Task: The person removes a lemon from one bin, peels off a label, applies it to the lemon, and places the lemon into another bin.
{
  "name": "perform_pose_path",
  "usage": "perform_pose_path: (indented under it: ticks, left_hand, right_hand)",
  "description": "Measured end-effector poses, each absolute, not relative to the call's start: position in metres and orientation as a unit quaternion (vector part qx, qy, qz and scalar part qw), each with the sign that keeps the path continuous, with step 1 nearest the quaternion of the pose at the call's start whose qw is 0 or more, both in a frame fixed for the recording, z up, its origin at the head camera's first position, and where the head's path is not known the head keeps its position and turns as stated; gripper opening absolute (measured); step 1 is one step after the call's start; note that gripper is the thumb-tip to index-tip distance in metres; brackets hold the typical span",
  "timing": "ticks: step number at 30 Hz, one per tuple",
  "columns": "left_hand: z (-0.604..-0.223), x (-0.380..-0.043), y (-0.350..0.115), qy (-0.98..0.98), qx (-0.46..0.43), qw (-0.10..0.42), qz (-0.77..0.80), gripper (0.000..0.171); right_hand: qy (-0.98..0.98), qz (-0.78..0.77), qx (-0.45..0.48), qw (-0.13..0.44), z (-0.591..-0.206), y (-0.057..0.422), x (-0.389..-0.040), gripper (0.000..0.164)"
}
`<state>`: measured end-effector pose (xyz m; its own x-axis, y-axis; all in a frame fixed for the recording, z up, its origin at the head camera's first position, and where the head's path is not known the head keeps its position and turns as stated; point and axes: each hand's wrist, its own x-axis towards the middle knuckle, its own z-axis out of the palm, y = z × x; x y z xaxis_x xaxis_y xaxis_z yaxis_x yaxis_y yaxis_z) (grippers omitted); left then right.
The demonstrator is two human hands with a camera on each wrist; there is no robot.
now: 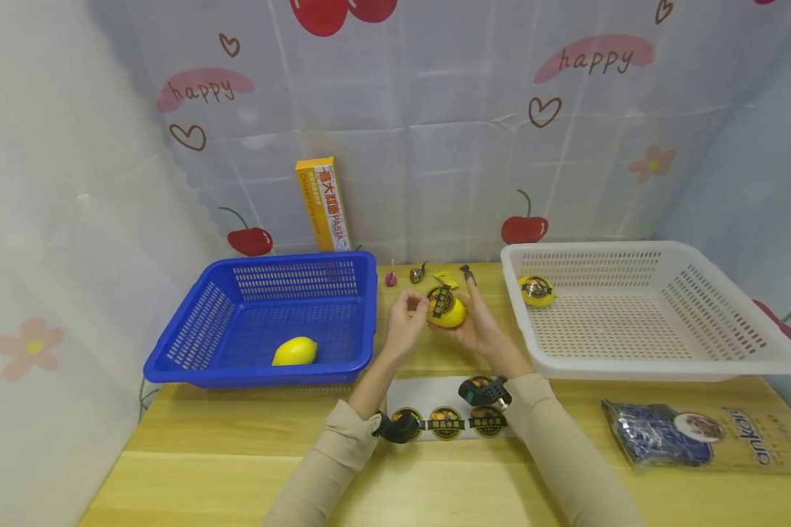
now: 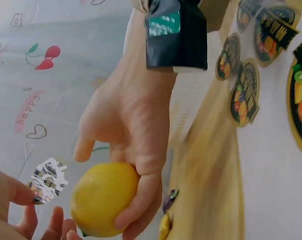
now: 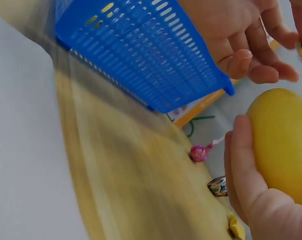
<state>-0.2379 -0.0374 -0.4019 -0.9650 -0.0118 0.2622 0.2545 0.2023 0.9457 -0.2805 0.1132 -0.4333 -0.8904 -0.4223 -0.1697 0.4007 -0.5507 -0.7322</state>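
Observation:
My right hand holds a yellow lemon, its fingers curled round the fruit in the right wrist view. Close beside it, my left hand pinches the edge of a round black-and-gold fruit sticker between thumb and finger. From the left wrist camera the sticker looks silvery and hangs apart from the lemon. Below the forearms lies a white sheet of the same stickers, partly hidden by the wrists.
At left, a blue basket contains one plain lemon. A white basket at right has a stickered lemon. Behind the hands lie small wrapped sweets. A pasta box stands at the back; a pasta bag lies right.

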Motion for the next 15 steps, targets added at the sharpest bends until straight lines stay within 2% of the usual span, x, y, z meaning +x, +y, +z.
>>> perform_pose_path:
  ticks: [3,7,15]
  left_hand:
    - [-0.398,-0.241,-0.037,-0.787,-0.092,0.131,-0.595,0.011]
    - [-0.394,-0.244,-0.036,-0.799,-0.105,0.159,-0.570,0.010]
    - [-0.392,-0.249,-0.038,-0.827,-0.127,0.155,-0.525,0.009]
  right_hand:
    - [0.415,-0.877,-0.027,0.242,-0.429,0.112,-0.281,0.093]
    - [0.438,-0.863,-0.042,0.249,-0.427,0.109,-0.282,0.089]
    - [0.483,-0.841,-0.054,0.237,-0.428,0.110,-0.280,0.092]
